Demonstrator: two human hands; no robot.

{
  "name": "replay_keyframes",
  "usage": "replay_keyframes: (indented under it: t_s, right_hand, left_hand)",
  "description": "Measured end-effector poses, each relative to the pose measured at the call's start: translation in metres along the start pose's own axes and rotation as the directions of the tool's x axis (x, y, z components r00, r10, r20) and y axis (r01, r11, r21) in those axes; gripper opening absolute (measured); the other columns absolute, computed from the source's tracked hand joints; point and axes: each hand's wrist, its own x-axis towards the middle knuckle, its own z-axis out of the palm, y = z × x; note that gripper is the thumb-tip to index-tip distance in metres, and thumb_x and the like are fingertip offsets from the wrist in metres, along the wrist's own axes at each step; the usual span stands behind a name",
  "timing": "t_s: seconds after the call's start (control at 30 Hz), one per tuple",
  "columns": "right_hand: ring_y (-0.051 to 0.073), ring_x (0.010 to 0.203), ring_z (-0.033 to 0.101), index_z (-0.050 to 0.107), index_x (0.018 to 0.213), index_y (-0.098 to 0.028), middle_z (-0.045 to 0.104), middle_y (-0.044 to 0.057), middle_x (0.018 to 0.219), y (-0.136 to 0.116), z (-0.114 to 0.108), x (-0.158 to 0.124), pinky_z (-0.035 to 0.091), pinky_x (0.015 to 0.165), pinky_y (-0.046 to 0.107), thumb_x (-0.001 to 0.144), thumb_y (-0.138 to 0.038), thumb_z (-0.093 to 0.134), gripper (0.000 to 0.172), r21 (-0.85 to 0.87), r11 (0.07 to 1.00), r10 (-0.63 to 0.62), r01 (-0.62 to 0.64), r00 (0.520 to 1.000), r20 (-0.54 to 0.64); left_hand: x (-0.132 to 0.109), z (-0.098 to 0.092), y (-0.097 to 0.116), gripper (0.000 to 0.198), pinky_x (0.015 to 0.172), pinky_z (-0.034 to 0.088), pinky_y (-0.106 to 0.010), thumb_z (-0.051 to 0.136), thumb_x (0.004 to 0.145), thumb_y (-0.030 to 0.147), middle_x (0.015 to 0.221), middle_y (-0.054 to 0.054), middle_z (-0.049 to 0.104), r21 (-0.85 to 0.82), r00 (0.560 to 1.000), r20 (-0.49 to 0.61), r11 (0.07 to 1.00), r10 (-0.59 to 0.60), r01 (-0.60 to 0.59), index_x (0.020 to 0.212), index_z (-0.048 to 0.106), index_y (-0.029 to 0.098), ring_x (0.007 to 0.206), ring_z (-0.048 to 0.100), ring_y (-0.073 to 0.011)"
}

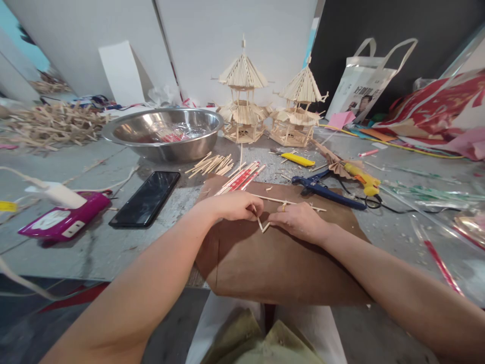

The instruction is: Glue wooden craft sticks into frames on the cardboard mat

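My left hand [232, 206] and my right hand [299, 220] meet over a brown cardboard sheet [265, 263]. Both pinch short wooden sticks [263, 225] that join in a small V between the fingertips. A long thin stick [288, 202] lies on the cardboard just behind the hands. My right hand wears a ring. Fingers of both hands are curled and pressed on the sticks.
Behind the cardboard lie blue pliers [326, 190], a yellow glue gun [364, 178], a yellow cutter [297, 159], wrapped chopsticks [240, 178] and loose sticks [212, 164]. Farther back stand a steel bowl [162, 132] and two stick pagodas [242, 96]. A black phone [146, 198] lies left.
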Motion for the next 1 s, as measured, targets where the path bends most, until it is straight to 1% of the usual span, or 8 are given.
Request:
replay_keyframes:
  t_s: [0.2, 0.7, 1.0]
  right_hand:
    - [0.009, 0.061, 0.052, 0.06, 0.085, -0.023, 0.06, -0.001, 0.07, -0.0003, -0.0002, -0.0002, 0.02, 0.048, 0.023, 0.085, -0.03, 0.035, 0.026, 0.001, 1.0, -0.001, 0.001, 1.0, -0.008]
    - [0.009, 0.061, 0.05, 0.06, 0.086, -0.023, 0.059, 0.001, 0.071, -0.0018, -0.0025, -0.0001, 0.02, 0.048, 0.022, 0.085, -0.03, 0.033, 0.027, -0.012, 1.0, 0.009, -0.008, 0.999, 0.037]
    - [0.009, 0.06, 0.05, 0.06, 0.086, -0.024, 0.059, 0.001, 0.07, -0.0014, -0.0015, 0.0005, 0.019, 0.048, 0.022, 0.085, -0.03, 0.033, 0.027, -0.024, 1.0, 0.008, -0.008, 1.0, 0.022]
  left_hand:
    - [-0.0004, -0.0002, 0.0003, 0.012, 0.055, 0.032, -0.018, 0.052, 0.068, 0.021, 0.074, 0.002, 0.057, -0.007, 1.0, 0.004, 1.0, -0.01, 0.01, 0.079, 0.056, 0.019, 0.063, 0.049, -0.0079]
    - [-0.0008, -0.0009, 0.0029, 0.012, 0.054, 0.031, -0.018, 0.052, 0.068, 0.022, 0.076, 0.002, 0.058, -0.002, 1.0, 0.002, 1.0, -0.023, 0.023, 0.079, 0.056, 0.019, 0.063, 0.049, -0.008]
    - [-0.0008, -0.0011, 0.0021, 0.012, 0.054, 0.032, -0.018, 0.052, 0.068, 0.023, 0.076, 0.002, 0.059, 0.009, 1.0, 0.002, 1.0, -0.028, 0.028, 0.079, 0.056, 0.019, 0.062, 0.049, -0.0081]
